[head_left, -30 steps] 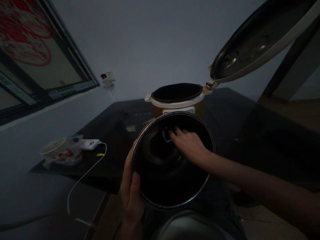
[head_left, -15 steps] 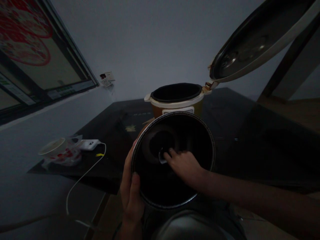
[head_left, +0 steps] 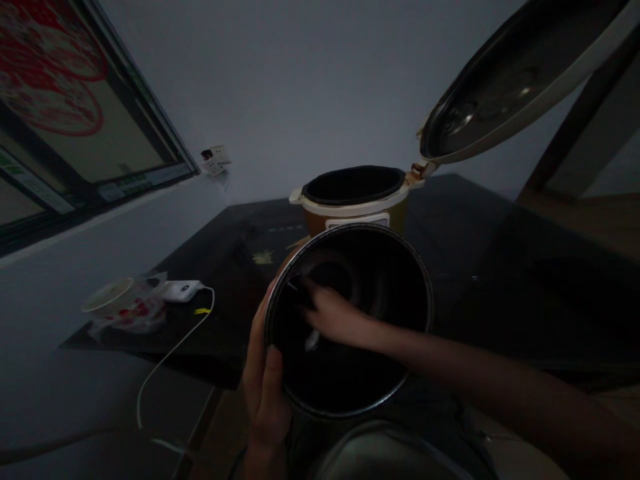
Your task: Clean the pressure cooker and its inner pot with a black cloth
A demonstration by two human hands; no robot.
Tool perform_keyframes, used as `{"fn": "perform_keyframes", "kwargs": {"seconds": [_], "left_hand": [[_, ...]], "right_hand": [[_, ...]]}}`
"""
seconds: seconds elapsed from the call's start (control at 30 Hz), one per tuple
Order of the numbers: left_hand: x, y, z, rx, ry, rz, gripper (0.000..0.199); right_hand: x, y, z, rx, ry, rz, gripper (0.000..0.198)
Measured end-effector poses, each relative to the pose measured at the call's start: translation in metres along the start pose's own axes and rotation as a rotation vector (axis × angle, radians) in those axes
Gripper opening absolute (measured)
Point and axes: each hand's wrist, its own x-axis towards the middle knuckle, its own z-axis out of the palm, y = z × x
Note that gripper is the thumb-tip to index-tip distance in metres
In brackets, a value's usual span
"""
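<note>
A dark round cooker inner pot (head_left: 345, 393) is tilted with its mouth towards me. My left hand (head_left: 267, 393) grips it from the left, the thumb at the rim and the fingers round the outer wall. Inside the pot, my right hand (head_left: 335, 317) is closed near the left inner wall, its fingers smeared by motion. A small pale patch (head_left: 313, 340) shows just below that hand; what it is, I cannot make out. Behind the pot stands the cooker body (head_left: 357, 208), its raised lid (head_left: 505, 100) hinged at the right.
A dark glossy table (head_left: 480, 300) carries the cooker. At its left edge are a bowl in a plastic bag (head_left: 125, 307) and a white power strip (head_left: 183, 291) with a cord. A wall socket (head_left: 216, 160) and a window (head_left: 90, 120) are beyond.
My right hand has moved left inside the pot, from near the middle of its bottom to the left inner wall. My left hand keeps its hold on the pot.
</note>
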Motion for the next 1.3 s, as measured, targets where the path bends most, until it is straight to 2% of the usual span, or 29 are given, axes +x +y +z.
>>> {"fn": "perform_keyframes", "kwargs": {"seconds": [0.07, 0.2, 0.33, 0.5, 0.67, 0.73, 0.83, 0.9, 1.0, 1.13, 1.23, 1.3], "left_hand": [[0.001, 0.002, 0.000, 0.012, 0.010, -0.006, 0.045], [0.002, 0.005, 0.001, 0.018, 0.026, -0.029, 0.049], [0.002, 0.005, 0.002, 0.008, 0.037, -0.053, 0.049], [0.000, 0.001, 0.002, 0.021, 0.038, -0.025, 0.045], [-0.002, -0.003, 0.001, -0.010, 0.026, -0.009, 0.045], [-0.002, -0.004, 0.001, -0.015, 0.040, -0.007, 0.046], [-0.003, -0.005, 0.000, -0.016, 0.059, -0.008, 0.047], [-0.003, -0.005, 0.000, -0.017, 0.040, -0.033, 0.047], [-0.004, -0.007, -0.001, -0.036, 0.053, -0.032, 0.047], [-0.005, -0.010, 0.001, -0.050, 0.076, -0.004, 0.046], [-0.005, -0.010, 0.003, -0.049, 0.072, 0.009, 0.046], [-0.004, -0.008, 0.004, -0.039, 0.075, 0.011, 0.046]], "right_hand": [[0.009, -0.002, -0.007, 0.185, 0.121, 0.042, 0.044], [0.020, 0.000, -0.016, 0.534, 0.312, 0.213, 0.036], [0.022, 0.004, -0.013, 0.570, 0.373, 0.231, 0.037], [0.019, 0.000, -0.005, 0.397, 0.266, 0.109, 0.054], [0.018, 0.000, -0.005, 0.303, 0.307, 0.113, 0.049], [0.015, 0.002, -0.002, 0.272, 0.259, 0.097, 0.051], [0.007, 0.003, 0.007, 0.202, 0.119, -0.033, 0.053], [-0.001, 0.003, 0.013, 0.068, -0.013, -0.081, 0.051], [-0.014, 0.006, 0.016, -0.238, -0.207, -0.053, 0.046], [-0.031, 0.013, 0.007, -0.551, -0.338, -0.123, 0.038], [-0.038, 0.012, -0.010, -0.785, -0.323, -0.120, 0.037], [-0.037, 0.005, -0.023, -0.917, -0.189, -0.101, 0.037]]}}
